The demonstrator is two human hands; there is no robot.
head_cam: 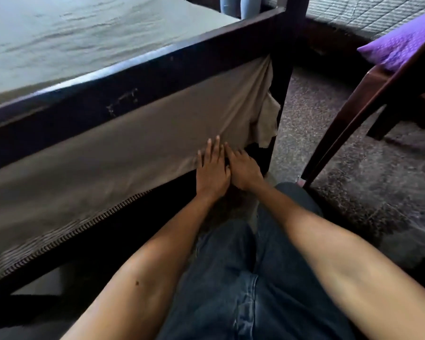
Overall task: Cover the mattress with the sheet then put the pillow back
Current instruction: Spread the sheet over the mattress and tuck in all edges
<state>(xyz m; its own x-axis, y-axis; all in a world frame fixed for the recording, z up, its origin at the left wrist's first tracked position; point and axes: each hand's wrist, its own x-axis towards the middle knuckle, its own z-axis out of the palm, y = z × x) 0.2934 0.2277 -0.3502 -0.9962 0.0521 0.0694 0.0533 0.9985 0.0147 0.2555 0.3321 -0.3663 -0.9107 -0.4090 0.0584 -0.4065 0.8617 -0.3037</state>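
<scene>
A grey-green sheet (88, 35) lies spread over the mattress top and hangs down the side (133, 141) below the dark wooden rail. My left hand (212, 168) lies flat, fingers apart, on the sheet's lower edge near the corner. My right hand (244, 170) is right beside it, its fingers curled under the sheet's edge at the dark gap by the bedpost; whether it grips the cloth is hidden. A loose flap of sheet (265, 119) hangs at the corner. A purple pillow (400, 42) rests on a chair at the upper right.
The dark bedpost (284, 77) stands just right of my hands. A wooden chair (349, 111) is to the right on the speckled floor (329, 153). The mattress's zipped edge (66, 236) shows at lower left. A second quilted mattress (368, 11) lies at the far right.
</scene>
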